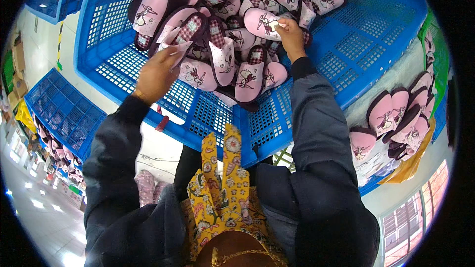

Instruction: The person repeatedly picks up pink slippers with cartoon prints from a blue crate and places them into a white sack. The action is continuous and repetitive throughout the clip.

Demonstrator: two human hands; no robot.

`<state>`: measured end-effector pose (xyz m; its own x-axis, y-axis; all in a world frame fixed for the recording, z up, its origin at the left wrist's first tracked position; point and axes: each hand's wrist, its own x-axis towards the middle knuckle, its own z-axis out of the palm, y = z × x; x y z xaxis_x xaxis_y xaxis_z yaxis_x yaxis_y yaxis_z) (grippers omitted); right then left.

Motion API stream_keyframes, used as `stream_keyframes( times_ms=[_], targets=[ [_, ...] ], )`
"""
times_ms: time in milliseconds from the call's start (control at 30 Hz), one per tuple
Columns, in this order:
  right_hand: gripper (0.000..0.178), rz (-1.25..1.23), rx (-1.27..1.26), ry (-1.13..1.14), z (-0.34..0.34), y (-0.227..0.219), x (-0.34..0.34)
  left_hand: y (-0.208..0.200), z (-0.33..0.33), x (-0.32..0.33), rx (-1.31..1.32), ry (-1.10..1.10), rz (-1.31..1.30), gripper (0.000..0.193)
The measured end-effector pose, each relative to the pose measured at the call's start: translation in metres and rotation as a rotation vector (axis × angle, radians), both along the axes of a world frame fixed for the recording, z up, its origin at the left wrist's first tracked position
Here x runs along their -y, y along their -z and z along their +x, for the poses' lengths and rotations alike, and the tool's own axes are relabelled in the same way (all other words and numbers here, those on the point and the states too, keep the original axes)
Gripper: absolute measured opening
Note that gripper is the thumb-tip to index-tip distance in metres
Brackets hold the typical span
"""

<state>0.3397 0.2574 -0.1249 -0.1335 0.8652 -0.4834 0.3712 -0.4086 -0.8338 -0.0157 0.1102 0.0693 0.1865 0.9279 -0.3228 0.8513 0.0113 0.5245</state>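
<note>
Pink slippers with dark soles, checked linings and a printed cartoon animal lie heaped in a large blue plastic crate (277,123). At the pile's left side, my left hand (159,73) has its fingers closed on the pale upper of a slipper (190,28) with a red-checked insole. My right hand (292,38) grips a pink slipper (258,22) by one end, thumb on its printed face, over the right part of the pile. Below and between my hands lie more slippers, one dotted slipper (223,62) and one printed slipper (249,81) among them.
To the right, several pink slippers (388,111) rest on a plastic-covered stack beside the crate. Another blue crate (67,111) stands at the left with slippers near it. A red tie (162,123) hangs on the main crate's near rim.
</note>
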Motion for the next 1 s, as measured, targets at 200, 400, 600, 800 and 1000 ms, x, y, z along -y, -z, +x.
stream_keyframes(
  times_ms=[200,400,600,800,1000],
  targets=[
    [0.025,0.137,0.216,-0.173,-0.013,-0.119,0.004,0.081,0.075,-0.039,-0.271,0.401,0.167,0.042],
    [0.026,0.211,0.098,0.114,0.004,-0.163,0.040,0.076,0.082,-0.051,-0.208,0.464,-0.043,0.035],
    [0.021,0.330,0.052,0.290,-0.001,-0.221,0.062,0.018,0.092,-0.030,0.024,-0.304,0.227,0.023],
    [0.018,0.446,0.100,0.414,-0.008,-0.257,0.086,-0.008,0.141,-0.017,0.468,-1.127,0.271,0.025],
    [0.024,0.288,-0.207,0.574,-0.049,-0.249,0.114,-0.064,0.209,-0.011,0.662,-1.203,0.277,0.019]
  ],
)
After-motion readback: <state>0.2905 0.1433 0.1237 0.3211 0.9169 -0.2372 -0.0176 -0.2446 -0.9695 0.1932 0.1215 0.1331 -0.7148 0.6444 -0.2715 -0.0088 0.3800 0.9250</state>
